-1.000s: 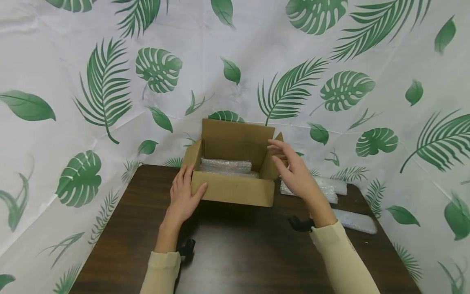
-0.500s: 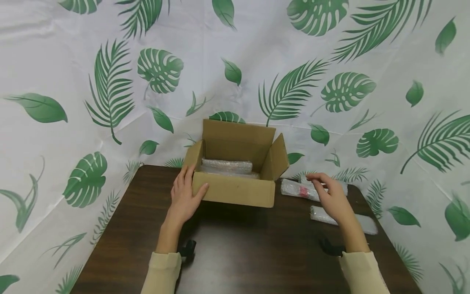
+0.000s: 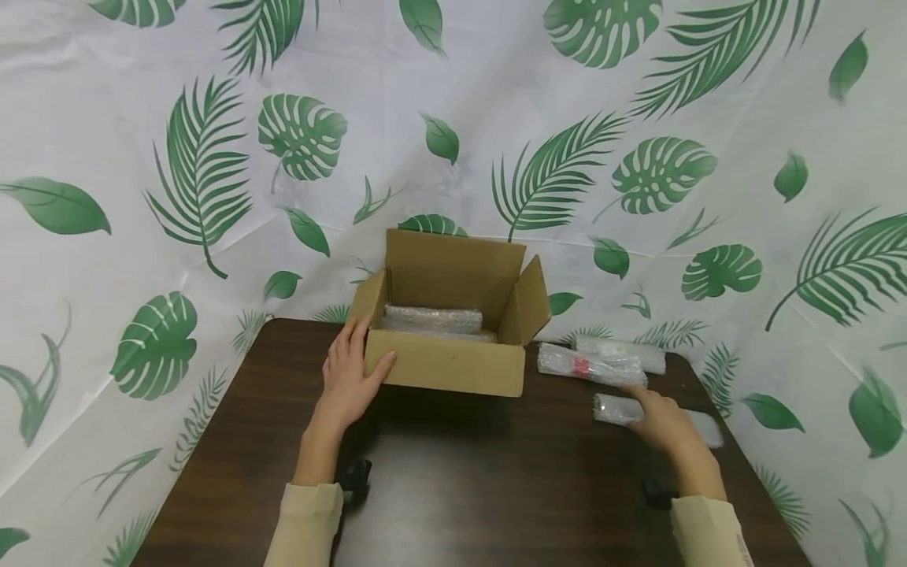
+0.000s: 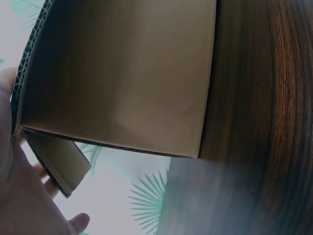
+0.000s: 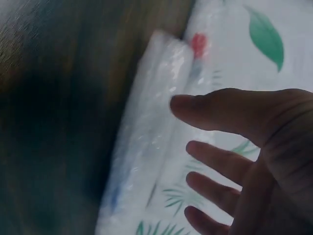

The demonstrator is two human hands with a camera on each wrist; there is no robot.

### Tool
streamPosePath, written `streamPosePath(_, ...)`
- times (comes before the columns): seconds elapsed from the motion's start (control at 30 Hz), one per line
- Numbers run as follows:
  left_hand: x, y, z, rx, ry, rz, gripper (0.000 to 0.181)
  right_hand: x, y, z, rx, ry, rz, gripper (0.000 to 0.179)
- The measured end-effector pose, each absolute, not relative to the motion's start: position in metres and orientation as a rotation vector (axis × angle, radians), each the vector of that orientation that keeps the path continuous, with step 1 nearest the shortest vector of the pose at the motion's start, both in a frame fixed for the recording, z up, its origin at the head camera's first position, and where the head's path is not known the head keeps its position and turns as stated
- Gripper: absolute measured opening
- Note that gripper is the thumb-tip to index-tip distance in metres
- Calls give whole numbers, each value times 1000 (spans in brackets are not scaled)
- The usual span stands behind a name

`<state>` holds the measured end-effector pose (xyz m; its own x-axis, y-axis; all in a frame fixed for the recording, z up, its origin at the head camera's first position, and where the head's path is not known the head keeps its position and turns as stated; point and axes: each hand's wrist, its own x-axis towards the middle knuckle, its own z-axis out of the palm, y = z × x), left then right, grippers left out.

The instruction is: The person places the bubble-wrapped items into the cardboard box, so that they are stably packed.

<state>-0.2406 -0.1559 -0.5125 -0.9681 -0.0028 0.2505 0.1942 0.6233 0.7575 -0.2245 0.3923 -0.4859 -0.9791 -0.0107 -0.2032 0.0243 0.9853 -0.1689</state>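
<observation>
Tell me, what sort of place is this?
Maybe a small packing spot: there's a dark wood-grain table, an open cardboard box and bubble-wrapped bundles in and beside it.

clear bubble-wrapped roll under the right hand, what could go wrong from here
The clear bubble-wrapped roll lies near the right edge of the dark brown wooden table, so a clumsy grab by the right hand might push it off. If it goes into the open brown cardboard box, it could snag on the raised right flap.

My bare left hand (image 3: pixel 349 382) spreads its thumb wide; my bare right hand (image 3: pixel 666 425) holds thumb and fingers apart.
</observation>
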Motion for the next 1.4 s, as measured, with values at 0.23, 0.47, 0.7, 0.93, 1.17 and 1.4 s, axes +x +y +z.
streamPosePath(0.23, -241, -156, -511, -168, -2624, -1275, 82, -218, 411, -495, 189, 2898, -225, 70)
streamPosePath(0.47, -238, -156, -512, -161, -2623, -1275, 82, -215, 418, -504, 163, 2914, -219, 70)
streamPosePath(0.7, -240, -156, -512, -161, -2612, -1270, 82, -224, 416, -516, 127, 2958, -205, 69)
streamPosePath(0.93, -240, -155, -513, -152, -2618, -1266, 81, -234, 417, -525, 106, 2976, -195, 55)
streamPosePath(1.17, -240, -154, -515, -161, -2609, -1262, 82, -238, 421, -525, 128, 2940, -193, 51)
streamPosePath(1.4, -241, -155, -516, -164, -2603, -1268, 81, -236, 421, -522, 168, 2920, -171, 55)
